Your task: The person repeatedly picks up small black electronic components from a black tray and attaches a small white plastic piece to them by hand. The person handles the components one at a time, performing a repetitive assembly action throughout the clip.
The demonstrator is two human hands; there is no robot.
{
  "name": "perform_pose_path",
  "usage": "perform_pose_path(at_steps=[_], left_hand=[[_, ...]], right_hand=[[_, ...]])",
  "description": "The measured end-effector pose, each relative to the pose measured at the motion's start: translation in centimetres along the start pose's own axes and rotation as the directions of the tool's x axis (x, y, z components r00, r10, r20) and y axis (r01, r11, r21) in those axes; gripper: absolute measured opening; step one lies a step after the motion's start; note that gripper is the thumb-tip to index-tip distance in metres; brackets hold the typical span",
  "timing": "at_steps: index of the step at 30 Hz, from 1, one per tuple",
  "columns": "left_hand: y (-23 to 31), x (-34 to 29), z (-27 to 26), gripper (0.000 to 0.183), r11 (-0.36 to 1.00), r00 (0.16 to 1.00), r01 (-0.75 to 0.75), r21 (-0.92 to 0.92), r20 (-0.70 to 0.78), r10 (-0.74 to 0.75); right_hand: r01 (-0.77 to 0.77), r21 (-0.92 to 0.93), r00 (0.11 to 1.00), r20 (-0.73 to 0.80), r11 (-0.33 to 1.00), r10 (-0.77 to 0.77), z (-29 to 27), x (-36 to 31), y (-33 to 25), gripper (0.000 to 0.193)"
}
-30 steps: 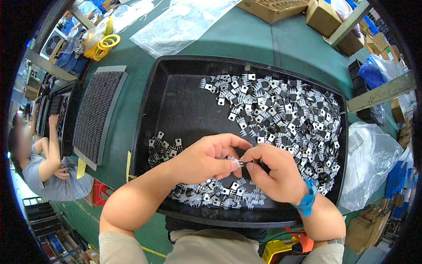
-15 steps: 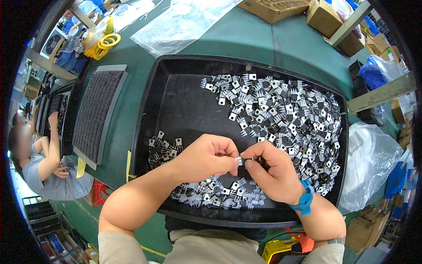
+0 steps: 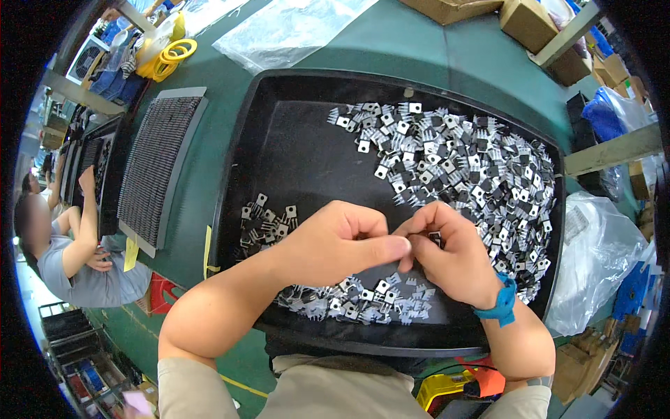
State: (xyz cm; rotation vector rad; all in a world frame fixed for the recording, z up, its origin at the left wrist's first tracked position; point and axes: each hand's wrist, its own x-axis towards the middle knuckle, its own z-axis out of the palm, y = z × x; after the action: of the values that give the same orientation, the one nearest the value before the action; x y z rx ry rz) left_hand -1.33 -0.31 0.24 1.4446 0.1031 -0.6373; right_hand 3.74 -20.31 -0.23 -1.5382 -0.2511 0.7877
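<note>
Above the middle of a big black tray point(image 3: 300, 126), my two hands meet at the fingertips. My left hand point(image 3: 349, 237) is closed, its thumb stretched against the fingers of my right hand; whatever it pinches is hidden. My right hand point(image 3: 453, 255), a blue band round its wrist, has its fingers curled on a small black and silver transistor, mostly covered by them. Many such transistors with metal tabs and legs form a large heap point(image 3: 453, 157) on the tray's right side. A smaller group point(image 3: 269, 220) lies at the left, and pale pronged pieces point(image 3: 415, 300) lie among transistors near the front.
Left of the tray, a grey board point(image 3: 160, 153) carries dense rows of dark parts. Yellow tape rolls point(image 3: 171, 59), a clear plastic sheet point(image 3: 293, 31) and cardboard boxes point(image 3: 530, 28) lie beyond. A plastic bag point(image 3: 593, 258) is at the right. Another person point(image 3: 84, 251) works at far left.
Both hands have shifted slightly up and right. The silver piece seen between the fingertips is now covered, and the left thumb reaches across to the right fingers. The whole view has tilted a little.
</note>
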Motion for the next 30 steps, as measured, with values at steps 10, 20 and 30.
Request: perform_pose_path(at_steps=[10,20,30], left_hand=[[-0.4,-2.5,2.4,0.045,0.670,0.655,-0.739,0.074,0.310,0.689],[-0.4,-2.9,2.0,0.029,0.581,0.544,-0.814,0.009,0.364,0.756],[0.8,-4.1,2.9,0.055,0.708,0.678,-0.695,-0.125,0.214,0.703]], right_hand=[[0.469,-0.650,0.807,0.590,0.598,0.010,1.5,-0.9,1.2,0.014],[0.625,-0.630,0.738,0.669,0.461,-0.086,3.6,-0.7,2.4,0.007],[0.531,-0.543,0.781,0.612,0.651,-0.127,2.4,-0.6,2.0,0.021]])
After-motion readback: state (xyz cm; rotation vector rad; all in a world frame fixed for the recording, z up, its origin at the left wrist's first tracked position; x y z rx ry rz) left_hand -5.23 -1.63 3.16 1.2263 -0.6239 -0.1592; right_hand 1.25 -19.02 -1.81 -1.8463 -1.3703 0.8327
